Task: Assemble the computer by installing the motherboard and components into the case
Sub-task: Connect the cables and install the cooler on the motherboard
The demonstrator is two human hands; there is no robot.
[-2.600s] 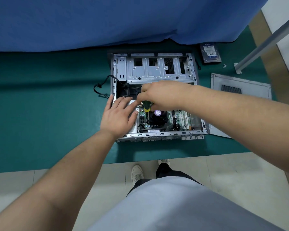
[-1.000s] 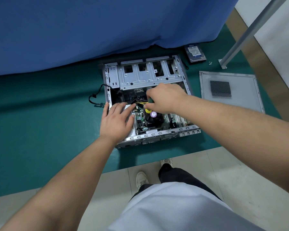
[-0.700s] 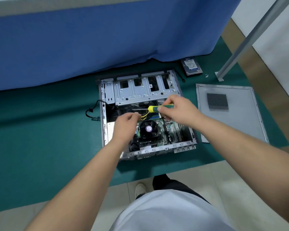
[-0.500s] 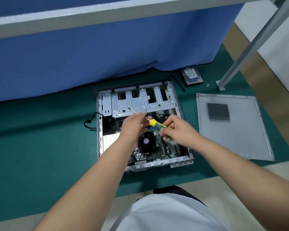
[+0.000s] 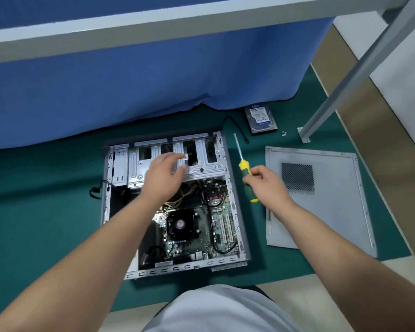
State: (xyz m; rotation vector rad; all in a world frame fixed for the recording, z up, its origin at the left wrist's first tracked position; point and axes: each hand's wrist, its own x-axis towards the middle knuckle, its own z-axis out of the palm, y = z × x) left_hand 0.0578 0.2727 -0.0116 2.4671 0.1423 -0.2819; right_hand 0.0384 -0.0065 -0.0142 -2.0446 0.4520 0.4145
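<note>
We hold the screwdriver (image 5: pixel 246 172) in our right hand (image 5: pixel 265 182), fingers curled round its handle, shaft pointing away just right of the case (image 5: pixel 233 195), while our loosely spread left hand (image 5: pixel 164 173), empty, hovers nearer the drive cage (image 5: pixel 206 167), beyond the seated motherboard (image 5: pixel 216 221).

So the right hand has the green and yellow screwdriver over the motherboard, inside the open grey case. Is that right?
Not quite. The head view shows the right hand holding the green and yellow screwdriver outside the open grey metal computer case, over the green mat between the case and the loose grey side panel, not over the motherboard.
</note>
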